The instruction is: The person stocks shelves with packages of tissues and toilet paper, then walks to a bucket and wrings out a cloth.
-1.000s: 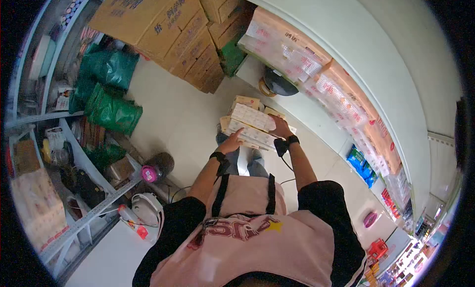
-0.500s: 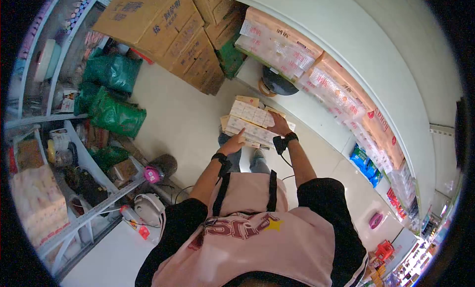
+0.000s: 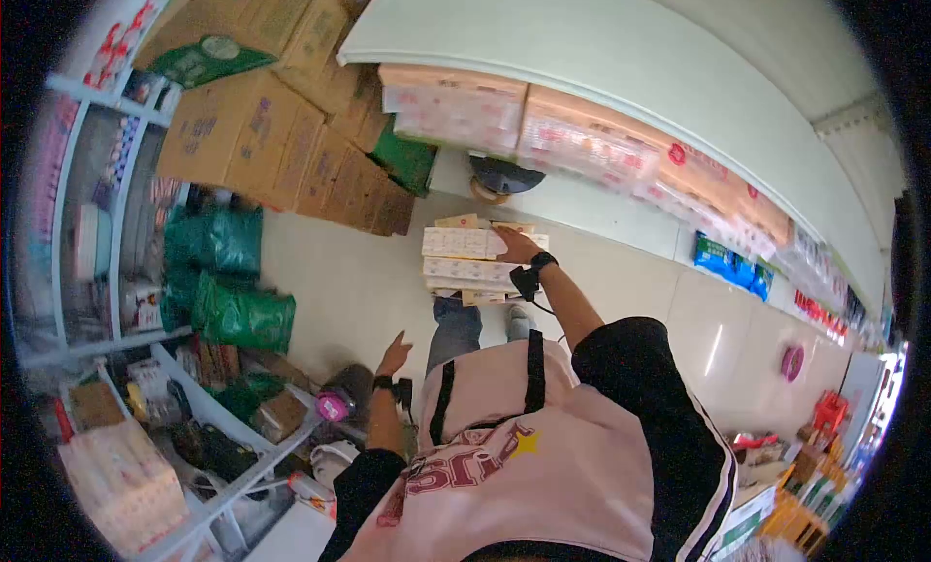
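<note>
Stacked cardboard boxes, green sacks, metal shelving.

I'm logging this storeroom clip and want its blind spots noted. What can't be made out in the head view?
- Print on the stack of pale tissue packs: too small and blurred.
- Underside of the stack: hidden by the packs themselves and the right hand.
- Left hand: palm faces away, fingers small.
- Contents of the brown cardboard boxes: closed.
- Metal shelf: cut by the lens edge.
</note>
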### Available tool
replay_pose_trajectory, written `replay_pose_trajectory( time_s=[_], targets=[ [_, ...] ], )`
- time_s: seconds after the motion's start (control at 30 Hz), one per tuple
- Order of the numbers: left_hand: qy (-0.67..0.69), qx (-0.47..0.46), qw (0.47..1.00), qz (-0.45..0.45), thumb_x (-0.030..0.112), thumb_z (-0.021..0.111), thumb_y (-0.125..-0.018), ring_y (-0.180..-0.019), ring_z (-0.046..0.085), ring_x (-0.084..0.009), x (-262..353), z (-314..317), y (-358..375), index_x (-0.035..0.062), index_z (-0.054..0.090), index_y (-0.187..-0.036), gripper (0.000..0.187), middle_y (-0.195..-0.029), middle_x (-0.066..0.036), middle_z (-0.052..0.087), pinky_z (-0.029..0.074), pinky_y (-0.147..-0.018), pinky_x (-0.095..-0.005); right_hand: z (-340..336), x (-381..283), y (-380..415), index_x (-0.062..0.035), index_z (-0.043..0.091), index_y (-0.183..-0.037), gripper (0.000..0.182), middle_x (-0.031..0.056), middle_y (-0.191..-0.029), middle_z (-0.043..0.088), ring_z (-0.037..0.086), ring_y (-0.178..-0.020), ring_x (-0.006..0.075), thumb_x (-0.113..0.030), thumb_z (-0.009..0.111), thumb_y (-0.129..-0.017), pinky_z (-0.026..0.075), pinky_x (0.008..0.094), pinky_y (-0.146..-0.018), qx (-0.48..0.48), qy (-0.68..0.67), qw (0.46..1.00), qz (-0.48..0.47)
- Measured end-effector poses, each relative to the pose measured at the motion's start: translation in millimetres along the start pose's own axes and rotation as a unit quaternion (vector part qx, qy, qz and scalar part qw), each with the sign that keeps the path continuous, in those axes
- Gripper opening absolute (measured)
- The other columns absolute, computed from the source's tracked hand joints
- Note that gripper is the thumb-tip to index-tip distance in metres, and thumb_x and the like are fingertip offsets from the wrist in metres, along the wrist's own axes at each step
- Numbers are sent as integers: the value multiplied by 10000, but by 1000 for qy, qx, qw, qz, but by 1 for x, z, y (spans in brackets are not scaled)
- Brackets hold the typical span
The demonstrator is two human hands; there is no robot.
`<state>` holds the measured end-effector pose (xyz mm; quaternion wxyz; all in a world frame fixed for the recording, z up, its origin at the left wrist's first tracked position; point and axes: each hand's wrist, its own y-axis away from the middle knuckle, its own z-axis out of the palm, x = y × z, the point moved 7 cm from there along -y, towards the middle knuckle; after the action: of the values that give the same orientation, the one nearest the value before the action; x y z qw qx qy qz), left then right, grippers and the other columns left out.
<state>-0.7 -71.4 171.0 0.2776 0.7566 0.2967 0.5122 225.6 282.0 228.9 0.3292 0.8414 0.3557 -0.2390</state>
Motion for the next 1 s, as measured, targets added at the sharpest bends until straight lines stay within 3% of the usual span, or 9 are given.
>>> replay_pose_trajectory(
  time_s=[0.03,0.1,0.2,0.4,0.67,0.77,0.83,0.9,1.0],
  targets=[
    [-282,39,940,188,234,466,-818,-933,514,-285,8,0,14,41,314,-1244,492,-1085,-190,507,414,-792,-377,4,11,2,-16,259,-1260,837,177,-1293,285,275,-1200,279,-386,643,-615,238,327,-993,10,-6,1000,9],
    [-54,1,998,-14,201,452,-834,-926,515,-285,-53,5,25,-6,318,-1230,466,-1056,-181,526,416,-784,-370,8,20,8,-20,225,-1273,837,176,-1300,274,263,-1207,273,-371,636,-635,241,329,-992,14,36,999,-10],
    [-354,-75,914,181,234,474,-832,-955,501,-201,-86,38,33,22,289,-1253,507,-1212,-101,416,437,-770,-344,-6,23,41,-40,200,-1285,811,176,-1301,268,256,-1207,285,-353,619,-666,252,342,-987,36,20,999,15],
    [-40,-74,993,-87,311,385,-853,-931,516,-219,-82,71,47,58,339,-1228,454,-1115,-110,481,443,-744,-370,-16,67,156,-68,306,-1235,609,162,-1220,381,344,-1133,305,-269,569,-722,301,377,-944,242,-99,961,91],
    [-120,-124,985,9,324,367,-842,-814,521,-213,25,68,58,0,407,-1146,447,-984,-134,535,449,-683,-349,189,218,367,-60,608,-868,351,134,-858,611,593,-791,274,-373,559,-716,477,354,-701,1,-117,874,472],
    [27,-153,973,-168,332,411,-821,-829,516,-225,8,56,49,45,422,-1147,434,-969,-121,538,435,-709,-382,161,147,446,-8,607,-809,280,180,-847,593,576,-799,281,-254,506,-723,457,365,-690,67,-130,871,469],
    [-21,-220,972,-75,349,442,-809,-892,518,-245,8,43,28,84,408,-1167,447,-1012,-124,522,432,-727,-404,208,151,440,-6,604,-806,240,174,-859,585,558,-822,310,-208,509,-720,447,378,-736,-2,69,978,196],
    [-127,-238,951,-153,339,442,-815,-885,526,-251,33,34,25,84,377,-1188,456,-1026,-128,515,433,-715,-401,221,147,485,-29,606,-802,200,149,-813,593,553,-819,305,-165,526,-680,445,354,-757,219,-216,797,519],
    [-106,-191,971,-95,225,446,-831,-833,541,-235,55,7,-13,31,467,-1086,322,-1008,-137,518,442,-670,-357,284,121,483,-10,594,-799,231,146,-806,601,565,-780,295,-201,540,-681,454,345,-717,357,-232,737,525]
  ],
)
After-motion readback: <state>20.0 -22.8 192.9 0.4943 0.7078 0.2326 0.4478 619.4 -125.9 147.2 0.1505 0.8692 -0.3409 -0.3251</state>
